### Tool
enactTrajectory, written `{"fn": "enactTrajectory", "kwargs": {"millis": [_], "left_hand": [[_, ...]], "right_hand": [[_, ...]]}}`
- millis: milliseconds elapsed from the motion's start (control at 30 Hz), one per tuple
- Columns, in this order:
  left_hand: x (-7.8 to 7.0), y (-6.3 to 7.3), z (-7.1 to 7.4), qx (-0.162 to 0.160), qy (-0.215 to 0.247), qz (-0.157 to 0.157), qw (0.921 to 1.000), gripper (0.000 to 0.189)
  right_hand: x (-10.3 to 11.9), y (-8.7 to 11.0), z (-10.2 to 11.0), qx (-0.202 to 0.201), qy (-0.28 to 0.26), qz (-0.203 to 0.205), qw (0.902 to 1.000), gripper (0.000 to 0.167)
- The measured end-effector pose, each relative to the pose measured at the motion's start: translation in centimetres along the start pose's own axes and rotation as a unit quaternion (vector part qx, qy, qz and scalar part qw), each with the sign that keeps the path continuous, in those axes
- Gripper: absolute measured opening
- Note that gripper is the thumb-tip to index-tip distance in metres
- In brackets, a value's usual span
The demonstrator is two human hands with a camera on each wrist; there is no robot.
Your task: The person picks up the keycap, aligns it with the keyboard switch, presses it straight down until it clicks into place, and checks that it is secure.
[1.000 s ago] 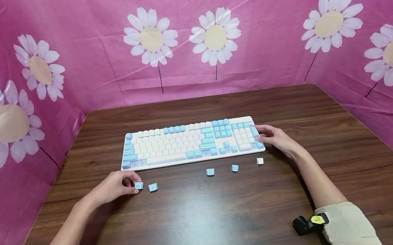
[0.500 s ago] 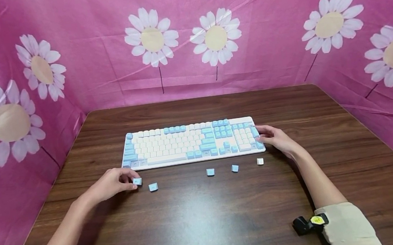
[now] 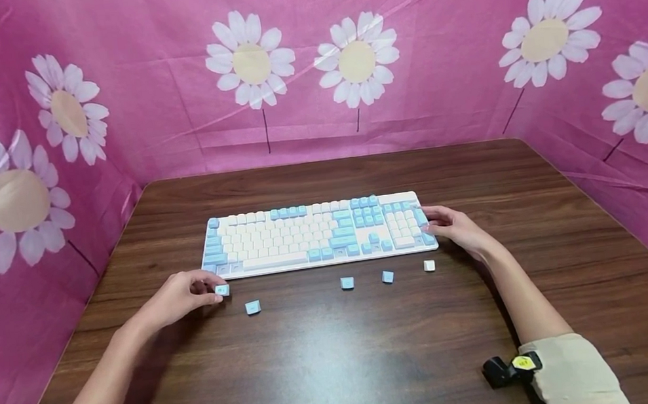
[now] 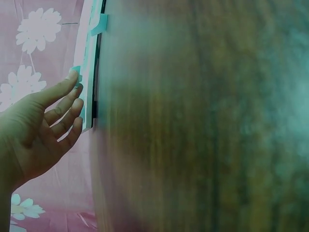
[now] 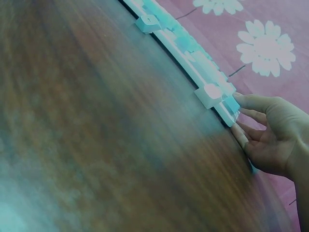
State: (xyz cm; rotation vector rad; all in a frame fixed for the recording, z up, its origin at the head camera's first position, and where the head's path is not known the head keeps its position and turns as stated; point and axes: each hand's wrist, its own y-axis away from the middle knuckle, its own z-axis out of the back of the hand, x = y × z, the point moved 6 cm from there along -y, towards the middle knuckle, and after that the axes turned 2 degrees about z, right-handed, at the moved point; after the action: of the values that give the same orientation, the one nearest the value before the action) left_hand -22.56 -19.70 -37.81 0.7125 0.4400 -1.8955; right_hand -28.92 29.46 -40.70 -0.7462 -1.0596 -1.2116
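A white and light-blue keyboard (image 3: pixel 283 260) lies across the table, with several bare key positions in its front row. My left hand (image 3: pixel 182 297) pinches a light-blue keycap (image 3: pixel 222 290) between thumb and fingers, close in front of the keyboard's left front corner. In the left wrist view that keycap (image 4: pixel 77 70) shows small at the thumb tip. At the keyboard's right end, my right hand (image 3: pixel 456 229) holds the edge, thumb on the numpad side. The right wrist view shows the hand (image 5: pixel 275 130) against that corner, with some fingers partly hidden.
Loose on the wooden table (image 3: pixel 318 374) in front of the keyboard lie a blue keycap (image 3: pixel 253 307), another blue one (image 3: pixel 347 283), a third (image 3: pixel 388 277) and a white keycap (image 3: pixel 429 266). A pink flowered cloth (image 3: pixel 310 124) surrounds the table's back and sides.
My left hand has moved forward and slightly left with its pinched keycap, toward the keyboard's left front corner. The right hand, the keyboard and the loose keycaps stay put.
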Motion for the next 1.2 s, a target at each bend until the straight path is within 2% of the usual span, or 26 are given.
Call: {"fn": "enactTrajectory", "kwargs": {"millis": [133, 500, 967, 1067, 1200], "left_hand": [[0.2, -0.1, 0.2, -0.006, 0.001, 0.012, 0.9999, 0.022], [-0.1, -0.3, 0.9, -0.038, -0.003, -0.006, 0.9993, 0.022], [0.3, -0.9, 1.1, -0.042, -0.007, 0.003, 0.9991, 0.024], [0.3, -1.0, 1.2, -0.054, -0.008, -0.002, 0.9985, 0.024], [0.0, -1.2, 1.5, -0.089, -0.016, -0.018, 0.9958, 0.022]], "right_hand": [[0.0, 0.0, 0.0, 0.002, 0.000, -0.001, 1.0000, 0.062], [0.0, -0.1, 0.1, 0.002, -0.003, -0.006, 1.0000, 0.062], [-0.3, -0.3, 0.0, 0.003, 0.005, -0.003, 1.0000, 0.057], [-0.3, -0.3, 0.0, 0.001, 0.002, -0.003, 1.0000, 0.058], [-0.3, -0.2, 0.1, -0.001, 0.002, -0.004, 1.0000, 0.061]]}}
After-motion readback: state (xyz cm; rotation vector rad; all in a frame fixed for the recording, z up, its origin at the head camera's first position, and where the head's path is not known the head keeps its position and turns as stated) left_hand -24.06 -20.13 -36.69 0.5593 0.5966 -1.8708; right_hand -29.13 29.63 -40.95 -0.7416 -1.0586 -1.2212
